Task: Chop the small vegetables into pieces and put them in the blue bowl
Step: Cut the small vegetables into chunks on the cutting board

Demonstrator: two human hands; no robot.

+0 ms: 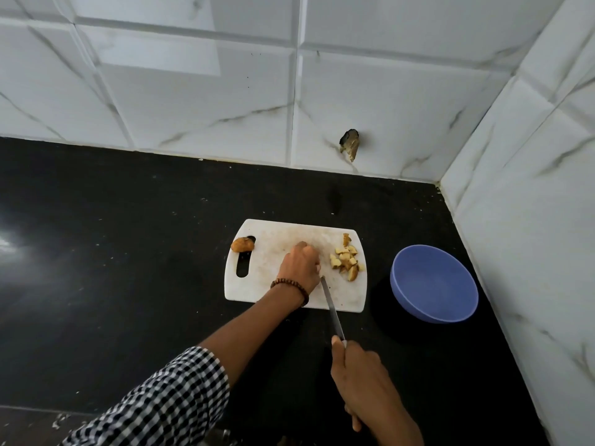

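- While the right hand [357, 375] grips the handle of the knife [331, 307] with the fingers closed around it, the blade tip lies just beside the left hand [301, 267] on the cutting board [267, 268].
- The left hand has its fingers bent down to the board. What they hold, if anything, is hidden under the hand, so I cannot tell.
- A heap of cut pieces [347, 260] lies on the right part of the board. One whole vegetable [243, 244] sits at the far left corner, half over the handle slot.
- The blue bowl [434, 284] stands on the counter [128, 252] to the right of the board, near it but not touching. No pieces show inside it.
- Risk: the blade is very close to the left fingers, so a cut that slides sideways could reach them.
- Risk: the heap is near the right edge of the board. A careless push with the knife could send pieces onto the counter instead of into the bowl.
- Risk: the whole vegetable at the slot could roll off the left edge if the board is bumped.
- Room: the side wall [531, 220] is close behind the bowl, so there is little space on the right. To the left, the counter shows plenty of room.
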